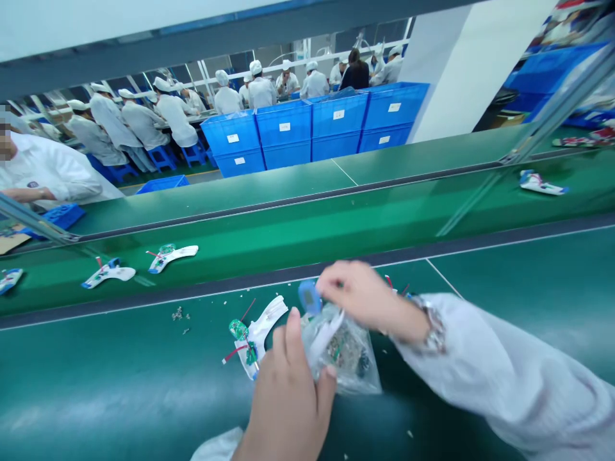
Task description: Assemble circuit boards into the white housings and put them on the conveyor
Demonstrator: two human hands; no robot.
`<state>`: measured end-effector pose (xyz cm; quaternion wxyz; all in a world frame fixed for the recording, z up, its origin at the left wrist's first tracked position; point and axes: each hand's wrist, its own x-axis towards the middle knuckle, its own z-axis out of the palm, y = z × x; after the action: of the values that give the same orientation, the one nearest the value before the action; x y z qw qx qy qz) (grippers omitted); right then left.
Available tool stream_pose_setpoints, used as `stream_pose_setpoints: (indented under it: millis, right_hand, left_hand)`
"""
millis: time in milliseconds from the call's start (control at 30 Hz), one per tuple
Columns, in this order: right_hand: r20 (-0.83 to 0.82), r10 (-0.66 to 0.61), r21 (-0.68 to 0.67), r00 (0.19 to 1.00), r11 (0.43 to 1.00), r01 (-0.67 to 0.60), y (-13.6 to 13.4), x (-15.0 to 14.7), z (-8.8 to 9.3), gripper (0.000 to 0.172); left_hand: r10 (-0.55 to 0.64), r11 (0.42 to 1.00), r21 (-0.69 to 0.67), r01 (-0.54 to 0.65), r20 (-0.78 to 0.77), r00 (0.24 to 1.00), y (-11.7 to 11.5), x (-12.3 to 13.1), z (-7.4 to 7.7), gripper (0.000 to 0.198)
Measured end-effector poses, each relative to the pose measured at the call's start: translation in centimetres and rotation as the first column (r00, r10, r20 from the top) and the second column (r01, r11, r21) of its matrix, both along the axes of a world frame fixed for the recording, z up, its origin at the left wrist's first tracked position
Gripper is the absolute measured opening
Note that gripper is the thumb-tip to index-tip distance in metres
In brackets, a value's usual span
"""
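My right hand (362,298) is closed in a pinch at the edge of a small blue plastic display piece (310,298) with a grey window. Below it, a blurred white plastic shell (327,336) runs down between the fingers and thumb of my left hand (291,384), which seems to grip its lower end. Under both hands lies a clear plastic bag (362,368) of small metal parts. To the left of my left hand rests a curved white housing (266,320) with green circuit boards (239,329) and red wires.
Loose screws (179,314) lie on the green bench (120,378). Similar white housings (109,274) sit on the green conveyor belt (298,240) beyond. Blue crates (283,128) stand behind, and a person in white (52,169) works at the left. Metal posts (552,96) frame the bench.
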<state>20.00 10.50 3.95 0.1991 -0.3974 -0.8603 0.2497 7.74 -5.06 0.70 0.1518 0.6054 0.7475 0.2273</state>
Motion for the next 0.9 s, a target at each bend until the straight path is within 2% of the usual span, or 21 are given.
stream_pose_setpoints:
  millis: [100,167,200,267,333,400,467,533,567,600,633,667,700,733,767,833,900]
  right_hand:
    - [0.019,-0.275,0.102,0.961,0.957,0.272,7.4,1.1,-1.2,0.030]
    - [0.038,-0.305,0.152,0.952,0.943,0.296,10.0,0.9,-1.9,0.023]
    - [0.059,-0.270,0.167,0.961,0.952,0.257,10.2,0.2,-2.4,0.024]
    - [0.127,-0.094,0.166,0.987,0.983,0.073,8.6,-2.3,-4.1,0.029]
    - [0.212,0.187,0.119,0.959,0.969,-0.216,5.3,-5.7,-6.3,0.029]
    - [0.287,0.449,0.042,0.846,0.876,-0.480,2.0,-9.1,-8.5,0.030]
    - [0.346,0.583,-0.011,0.735,0.786,-0.618,-0.2,-11.5,-10.0,0.028]
    - [0.382,0.640,-0.035,0.666,0.731,-0.682,-0.9,-12.5,-10.4,0.023]
    - [0.387,0.656,-0.034,0.648,0.713,-0.700,-0.9,-12.5,-10.1,0.020]
    - [0.380,0.668,-0.025,0.640,0.699,-0.714,-0.6,-12.1,-9.5,0.017]
    - [0.363,0.678,-0.010,0.639,0.689,-0.725,-0.4,-11.6,-8.7,0.017]
    - [0.338,0.689,0.007,0.641,0.680,-0.733,-0.2,-10.9,-7.7,0.019]
    - [0.308,0.701,0.024,0.643,0.670,-0.742,-0.1,-10.1,-6.6,0.021]
    - [0.276,0.717,0.037,0.640,0.658,-0.753,-0.1,-9.2,-5.5,0.022]
    - [0.244,0.735,0.046,0.633,0.643,-0.765,-0.3,-8.3,-4.5,0.023]
    - [0.193,0.771,0.055,0.608,0.610,-0.791,-1.0,-6.7,-3.0,0.021]
    - [0.134,0.796,0.062,0.590,0.588,-0.807,-2.0,-5.2,-2.3,0.018]
  left_hand:
    - [-0.043,0.983,-0.169,0.066,0.133,0.990,-0.6,-1.0,-0.7,0.062]
    - [-0.141,0.949,-0.256,0.182,0.171,0.975,-0.9,-1.3,-0.7,0.054]
    - [-0.195,0.927,-0.286,0.242,0.185,0.963,-1.0,-1.3,-0.6,0.050]
    - [-0.256,0.898,-0.312,0.311,0.205,0.945,-0.9,-1.2,-0.2,0.044]
    - [-0.267,0.888,-0.325,0.326,0.214,0.940,-0.8,-1.2,0.3,0.043]
    - [-0.268,0.881,-0.340,0.330,0.217,0.939,-1.0,-1.5,0.7,0.040]
    - [-0.235,0.886,-0.341,0.315,0.256,0.938,-1.7,-2.4,0.7,0.034]
    - [-0.097,0.945,-0.264,0.194,0.338,0.936,-2.8,-4.1,0.2,0.019]
    - [0.036,0.982,-0.182,0.043,0.407,0.913,-3.4,-5.2,-0.2,0.010]
    - [0.171,0.985,-0.091,-0.145,0.495,0.852,-3.9,-6.4,-0.8,0.015]
    - [0.323,0.922,-0.033,-0.385,0.615,0.720,-4.3,-7.6,-1.3,0.024]
    - [0.417,0.799,-0.042,-0.600,0.757,0.503,-4.5,-8.6,-1.8,0.020]
    - [0.417,0.746,-0.045,-0.665,0.810,0.413,-4.5,-9.5,-2.2,0.016]
    - [0.392,0.729,-0.043,-0.683,0.844,0.365,-4.3,-10.0,-2.4,0.023]
    - [0.354,0.746,-0.062,-0.663,0.880,0.317,-4.0,-10.2,-2.6,0.034]
    - [0.268,0.841,-0.109,-0.530,0.935,0.232,-3.2,-9.6,-2.4,0.049]
    - [0.197,0.917,-0.130,-0.377,0.969,0.146,-2.5,-8.2,-1.8,0.052]
